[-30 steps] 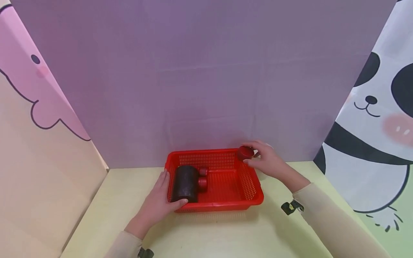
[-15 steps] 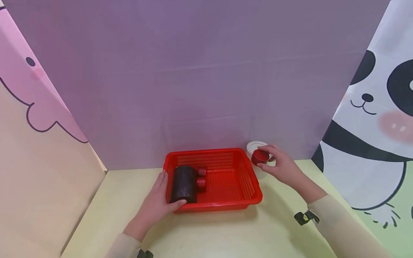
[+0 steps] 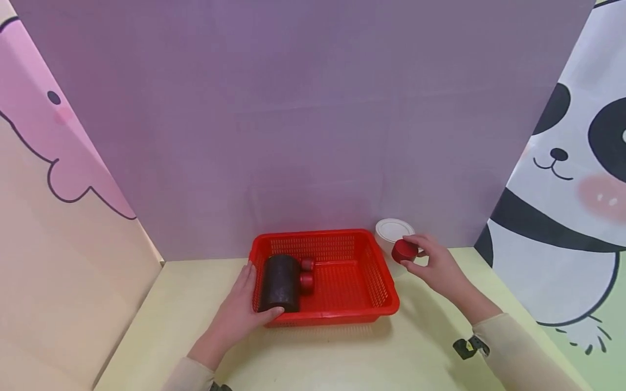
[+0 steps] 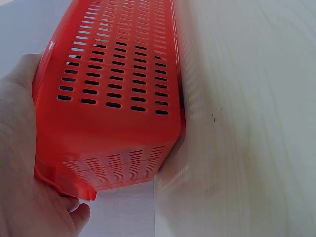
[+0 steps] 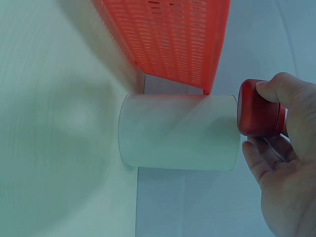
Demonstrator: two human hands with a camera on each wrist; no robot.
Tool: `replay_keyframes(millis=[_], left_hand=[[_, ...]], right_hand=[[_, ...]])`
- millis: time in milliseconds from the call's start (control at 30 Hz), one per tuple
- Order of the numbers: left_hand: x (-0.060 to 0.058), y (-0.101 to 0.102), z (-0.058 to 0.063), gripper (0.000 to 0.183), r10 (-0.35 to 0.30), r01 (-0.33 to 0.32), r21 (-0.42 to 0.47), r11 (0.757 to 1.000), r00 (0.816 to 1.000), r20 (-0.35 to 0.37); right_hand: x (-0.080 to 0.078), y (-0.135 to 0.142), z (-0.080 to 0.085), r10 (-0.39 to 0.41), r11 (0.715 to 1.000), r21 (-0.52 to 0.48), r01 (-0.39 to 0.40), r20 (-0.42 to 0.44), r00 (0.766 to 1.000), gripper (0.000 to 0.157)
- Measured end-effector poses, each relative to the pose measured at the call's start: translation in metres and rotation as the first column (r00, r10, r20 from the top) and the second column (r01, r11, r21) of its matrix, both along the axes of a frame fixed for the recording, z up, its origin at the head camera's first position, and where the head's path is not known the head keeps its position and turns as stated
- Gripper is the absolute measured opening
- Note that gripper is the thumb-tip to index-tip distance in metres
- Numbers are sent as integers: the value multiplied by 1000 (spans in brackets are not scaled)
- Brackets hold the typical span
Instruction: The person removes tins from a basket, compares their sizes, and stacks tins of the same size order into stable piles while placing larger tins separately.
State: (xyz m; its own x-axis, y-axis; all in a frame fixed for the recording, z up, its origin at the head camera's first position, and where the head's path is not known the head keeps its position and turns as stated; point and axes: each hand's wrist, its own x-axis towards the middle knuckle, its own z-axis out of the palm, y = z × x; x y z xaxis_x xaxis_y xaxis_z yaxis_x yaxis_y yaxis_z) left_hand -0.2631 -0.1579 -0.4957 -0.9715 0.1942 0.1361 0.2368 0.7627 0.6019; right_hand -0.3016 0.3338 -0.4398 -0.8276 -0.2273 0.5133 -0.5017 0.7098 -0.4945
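Observation:
My right hand (image 3: pixel 437 270) pinches a small red round-edged tin (image 3: pixel 405 250) between thumb and fingers. The tin is beside the top of a white cylindrical canister (image 5: pixel 177 132), partly covering it in the head view; I cannot tell whether they touch. My left hand (image 3: pixel 236 310) grips the near left corner of a red plastic basket (image 3: pixel 337 315), thumb over the front rim and fingers along the left side. Inside the basket, at its left, lies a dark cylinder (image 3: pixel 280 283) with two small red containers (image 3: pixel 306 281) right beside it.
The basket and canister stand on a pale wooden table (image 3: pixel 313 364), close to a purple-grey back panel (image 3: pixel 313 136). Side panels with a pink cartoon (image 3: pixel 63 136) and a panda picture (image 3: pixel 562 217) border the table.
My right hand has carried the red tin rightward from the basket's far right corner to the canister, whose white lid has come into view. My left hand stays on the basket.

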Motion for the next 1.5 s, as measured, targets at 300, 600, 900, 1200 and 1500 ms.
replay_keyframes(millis=[300, 600, 900, 1200, 1500], left_hand=[[-1, 3, 4, 135, -1, 1, -4, 1000, 1000, -7], [-1, 1, 2, 135, -5, 4, -11, 1000, 1000, -9], [1, -1, 1, 135, 2, -2, -16, 1000, 1000, -1], [2, -1, 1, 136, 6, -6, -14, 1000, 1000, 6], [1, 1, 0, 135, 6, -6, -11, 1000, 1000, 3]], right_hand=[[-4, 4, -14, -16, 1000, 22, 16, -26, 1000, 58], [-6, 7, -32, -44, 996, 70, 46, -31, 999, 60], [-9, 8, -48, -48, 998, 41, 49, -41, 998, 56], [-11, 10, -64, -76, 996, 45, 75, 30, 997, 55], [-11, 11, -73, -89, 996, 31, 87, 72, 993, 55]])
